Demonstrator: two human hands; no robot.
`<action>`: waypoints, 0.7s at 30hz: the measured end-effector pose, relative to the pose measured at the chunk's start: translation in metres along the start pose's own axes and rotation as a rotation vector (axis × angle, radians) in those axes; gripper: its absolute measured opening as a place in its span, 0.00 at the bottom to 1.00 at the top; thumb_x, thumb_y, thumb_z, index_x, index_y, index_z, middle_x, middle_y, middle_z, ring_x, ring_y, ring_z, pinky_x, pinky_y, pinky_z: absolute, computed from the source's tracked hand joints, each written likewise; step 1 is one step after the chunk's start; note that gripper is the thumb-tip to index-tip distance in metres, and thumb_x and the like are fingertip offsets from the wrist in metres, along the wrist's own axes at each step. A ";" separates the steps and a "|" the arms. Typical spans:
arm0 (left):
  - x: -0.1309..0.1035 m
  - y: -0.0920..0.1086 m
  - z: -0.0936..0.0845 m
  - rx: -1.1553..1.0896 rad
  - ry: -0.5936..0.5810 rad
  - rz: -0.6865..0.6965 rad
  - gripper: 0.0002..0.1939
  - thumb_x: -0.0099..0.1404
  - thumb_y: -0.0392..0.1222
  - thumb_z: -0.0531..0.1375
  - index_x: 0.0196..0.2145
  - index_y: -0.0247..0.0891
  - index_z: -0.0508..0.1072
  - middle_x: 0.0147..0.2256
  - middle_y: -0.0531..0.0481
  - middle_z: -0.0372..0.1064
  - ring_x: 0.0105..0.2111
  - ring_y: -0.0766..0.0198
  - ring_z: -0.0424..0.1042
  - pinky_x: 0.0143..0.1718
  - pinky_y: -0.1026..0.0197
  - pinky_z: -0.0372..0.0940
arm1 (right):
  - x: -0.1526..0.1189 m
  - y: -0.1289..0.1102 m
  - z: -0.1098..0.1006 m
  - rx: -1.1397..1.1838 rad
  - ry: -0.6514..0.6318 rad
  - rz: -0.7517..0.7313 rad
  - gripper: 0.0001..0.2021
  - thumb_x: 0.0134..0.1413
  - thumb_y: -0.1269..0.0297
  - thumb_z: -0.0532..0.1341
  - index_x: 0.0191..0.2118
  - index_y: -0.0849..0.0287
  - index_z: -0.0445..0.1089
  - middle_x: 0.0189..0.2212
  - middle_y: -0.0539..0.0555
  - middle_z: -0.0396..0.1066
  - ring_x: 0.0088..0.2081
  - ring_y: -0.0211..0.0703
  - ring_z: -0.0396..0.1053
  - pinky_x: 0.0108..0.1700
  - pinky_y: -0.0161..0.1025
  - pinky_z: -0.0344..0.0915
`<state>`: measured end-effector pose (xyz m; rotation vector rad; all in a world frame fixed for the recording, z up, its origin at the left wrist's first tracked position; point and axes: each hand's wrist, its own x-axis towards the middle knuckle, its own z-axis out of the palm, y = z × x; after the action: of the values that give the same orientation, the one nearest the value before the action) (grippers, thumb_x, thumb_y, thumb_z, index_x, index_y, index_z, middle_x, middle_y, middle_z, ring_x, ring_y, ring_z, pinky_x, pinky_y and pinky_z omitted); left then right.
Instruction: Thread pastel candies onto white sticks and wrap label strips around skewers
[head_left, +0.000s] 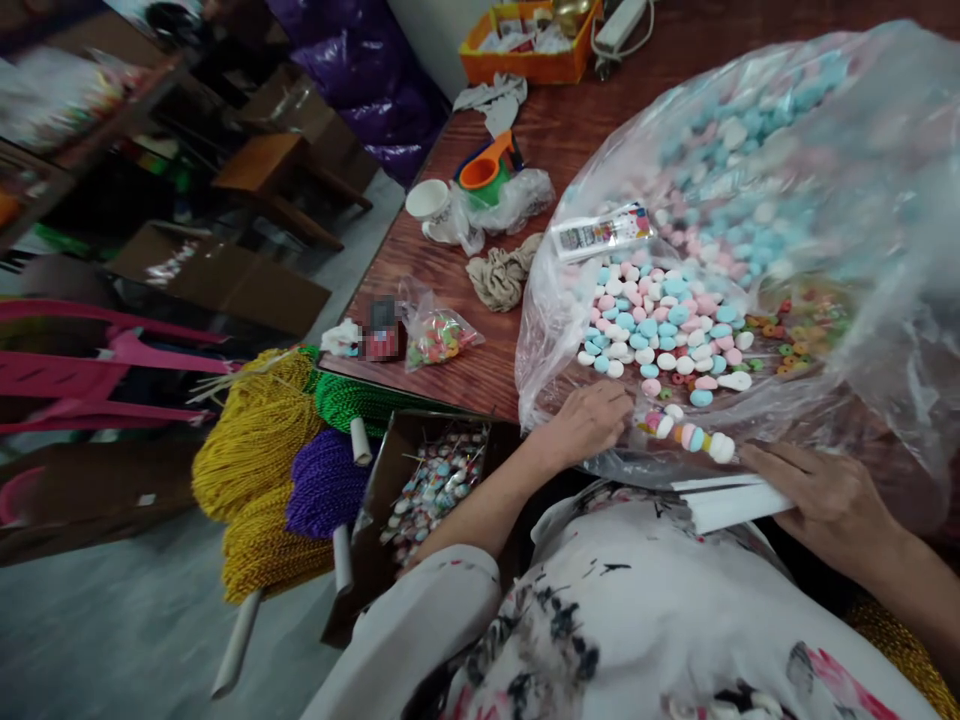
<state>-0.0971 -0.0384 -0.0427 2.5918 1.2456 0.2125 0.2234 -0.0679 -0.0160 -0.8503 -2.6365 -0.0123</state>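
My right hand (821,490) is closed around a bundle of white sticks (731,502). A skewer of pink, blue and white candies (690,435) runs from near its fingertips toward my left hand (592,418). That left hand is at the front edge of a large clear plastic bag (547,335), its fingers bent; what they may hold is too small to make out. Just beyond the hands, loose pink, blue and white candies (660,320) lie in the bag's opening, with small colored rings (795,345) to their right. A printed white packet (604,232) rests on the bag.
A carton of finished candy sticks (442,485) stands below the table's left corner, beside yellow (255,440), purple (330,482) and green bead strings (356,402). Cups, an orange scoop (487,165), a cloth (504,275) and a small candy bag (439,338) lie left on the table.
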 end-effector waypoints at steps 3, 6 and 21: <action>0.006 0.003 -0.004 -0.005 0.009 -0.052 0.23 0.62 0.32 0.57 0.55 0.37 0.68 0.47 0.42 0.67 0.50 0.55 0.65 0.47 0.55 0.68 | -0.005 -0.001 0.007 0.035 0.032 0.032 0.18 0.59 0.77 0.53 0.53 0.64 0.67 0.39 0.59 0.76 0.33 0.43 0.74 0.35 0.38 0.69; 0.015 0.005 -0.009 0.032 -0.019 -0.006 0.25 0.61 0.32 0.57 0.57 0.40 0.67 0.50 0.40 0.64 0.53 0.51 0.61 0.49 0.51 0.66 | -0.004 -0.003 0.011 0.030 0.053 0.025 0.16 0.60 0.76 0.53 0.53 0.65 0.67 0.39 0.60 0.76 0.32 0.44 0.74 0.34 0.39 0.69; 0.038 0.025 -0.032 -0.055 -0.225 -0.024 0.15 0.65 0.41 0.59 0.48 0.35 0.65 0.45 0.42 0.72 0.44 0.55 0.72 0.44 0.56 0.65 | 0.000 -0.002 0.000 -0.160 0.153 0.013 0.15 0.57 0.76 0.57 0.50 0.64 0.72 0.31 0.56 0.76 0.27 0.43 0.70 0.32 0.40 0.63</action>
<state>-0.0622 -0.0186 -0.0038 2.4713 1.1722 -0.0484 0.2223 -0.0691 -0.0160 -0.8804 -2.5112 -0.2779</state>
